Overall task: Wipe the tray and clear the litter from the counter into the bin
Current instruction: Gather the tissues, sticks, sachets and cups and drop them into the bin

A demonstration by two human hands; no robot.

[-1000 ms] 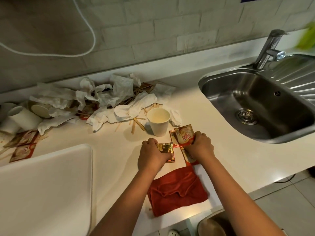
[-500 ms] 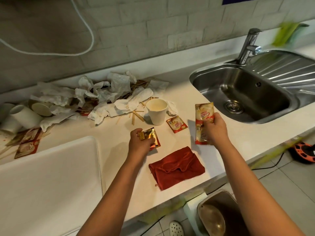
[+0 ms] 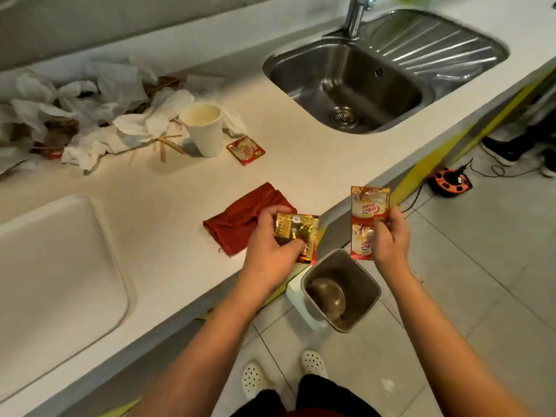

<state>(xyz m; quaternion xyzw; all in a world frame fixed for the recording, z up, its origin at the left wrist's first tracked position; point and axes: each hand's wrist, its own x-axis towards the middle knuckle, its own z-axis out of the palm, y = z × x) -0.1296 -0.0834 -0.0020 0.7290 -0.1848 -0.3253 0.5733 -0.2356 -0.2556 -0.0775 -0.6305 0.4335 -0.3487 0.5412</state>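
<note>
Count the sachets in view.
4: a gold one in the left hand, a joined pair of two in the right hand, one on the counter beside the cup. The tissue pile may hide more.

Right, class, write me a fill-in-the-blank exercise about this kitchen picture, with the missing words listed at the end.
1. The left hand holds a ____ coloured sachet.
2. The right hand holds a strip of creamer sachets above the ____.
3. The folded cloth on the counter is ____ in colour.
4. One sachet lies on the counter beside the upright paper ____.

Missing words: gold; bin; red; cup
</note>
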